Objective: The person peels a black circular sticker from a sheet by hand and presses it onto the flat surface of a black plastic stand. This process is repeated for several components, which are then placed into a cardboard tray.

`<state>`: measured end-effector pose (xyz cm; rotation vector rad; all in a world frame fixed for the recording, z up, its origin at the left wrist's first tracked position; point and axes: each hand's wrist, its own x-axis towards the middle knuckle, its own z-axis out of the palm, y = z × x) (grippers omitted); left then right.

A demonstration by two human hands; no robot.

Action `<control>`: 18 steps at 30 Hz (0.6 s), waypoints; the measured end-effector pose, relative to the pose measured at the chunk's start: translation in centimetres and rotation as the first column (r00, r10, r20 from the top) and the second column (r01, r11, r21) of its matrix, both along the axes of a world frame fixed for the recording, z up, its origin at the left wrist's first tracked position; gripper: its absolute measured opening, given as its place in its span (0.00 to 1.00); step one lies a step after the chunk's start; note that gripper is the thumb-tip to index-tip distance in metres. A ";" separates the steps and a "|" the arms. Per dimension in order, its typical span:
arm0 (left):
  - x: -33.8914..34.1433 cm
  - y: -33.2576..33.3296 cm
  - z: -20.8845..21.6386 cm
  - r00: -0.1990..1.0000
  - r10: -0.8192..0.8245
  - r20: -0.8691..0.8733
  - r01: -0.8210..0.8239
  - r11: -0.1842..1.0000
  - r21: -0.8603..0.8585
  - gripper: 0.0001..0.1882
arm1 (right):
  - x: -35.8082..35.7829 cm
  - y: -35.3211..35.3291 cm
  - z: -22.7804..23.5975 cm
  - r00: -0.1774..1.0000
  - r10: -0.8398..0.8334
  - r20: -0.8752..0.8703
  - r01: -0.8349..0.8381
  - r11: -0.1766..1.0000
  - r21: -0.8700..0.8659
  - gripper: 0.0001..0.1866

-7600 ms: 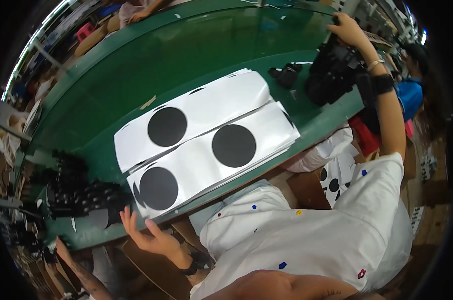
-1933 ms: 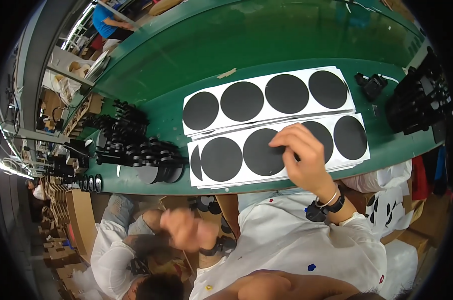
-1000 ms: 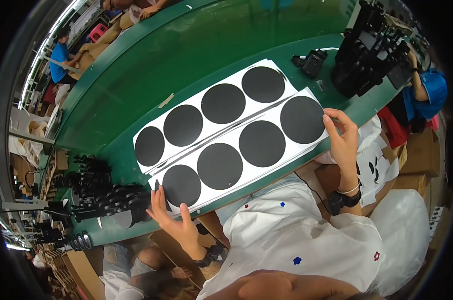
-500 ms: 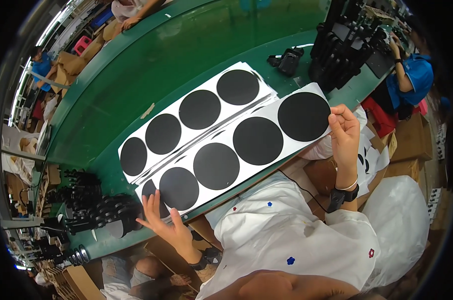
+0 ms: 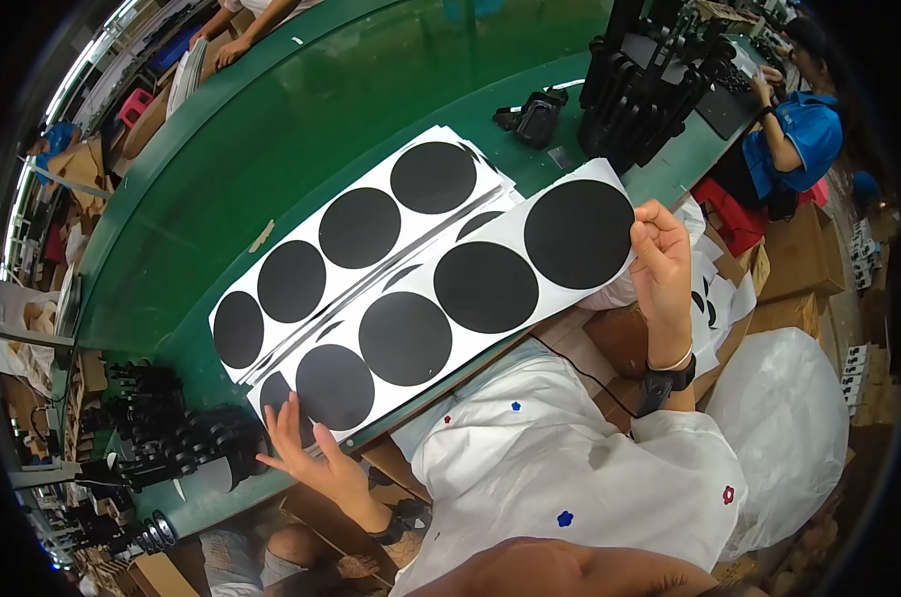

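On green bench (image 5: pixel 669 171), sheets (image 5: pixel 443 316), flanking black parts (image 5: pixel 197 433)

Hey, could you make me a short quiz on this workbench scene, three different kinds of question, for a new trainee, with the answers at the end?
1. Which hand pinches the right end of the front white strip?
2. True or false: the small black device lies on top of the front white strip.
3. How many whole black circles show on top of the rear stack of strips?
a) two
b) four
c) six

Key:
1. The right hand.
2. False; it lies apart, beyond the front white strip.
3. b) four
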<state>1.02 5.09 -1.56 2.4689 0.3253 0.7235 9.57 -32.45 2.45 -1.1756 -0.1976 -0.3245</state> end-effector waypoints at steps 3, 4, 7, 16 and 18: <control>0.0 0.0 -0.1 1.000 0.012 -0.006 -0.012 1.000 -0.006 0.20 | 0.0 0.0 0.0 0.999 0.040 -0.022 -0.039 0.998 0.052 0.05; 0.0 0.0 -0.1 1.000 0.016 -0.004 -0.016 1.000 0.004 0.20 | 0.1 0.0 -0.1 0.997 0.062 -0.042 -0.058 0.995 0.082 0.05; -0.1 -0.1 -0.1 1.000 0.030 -0.002 -0.030 0.999 0.026 0.20 | 0.2 0.1 -0.4 0.993 0.096 -0.061 -0.088 0.988 0.123 0.05; 0.1 -0.2 -0.1 0.997 0.076 0.017 -0.076 0.997 0.008 0.19 | 0.4 -1.8 -1.8 0.994 0.085 -0.069 -0.079 0.992 0.095 0.13; 0.4 -0.6 -0.2 0.998 0.051 0.020 -0.051 0.998 -0.027 0.19 | 0.3 -2.4 -1.4 0.997 0.056 -0.057 -0.048 0.990 0.134 0.11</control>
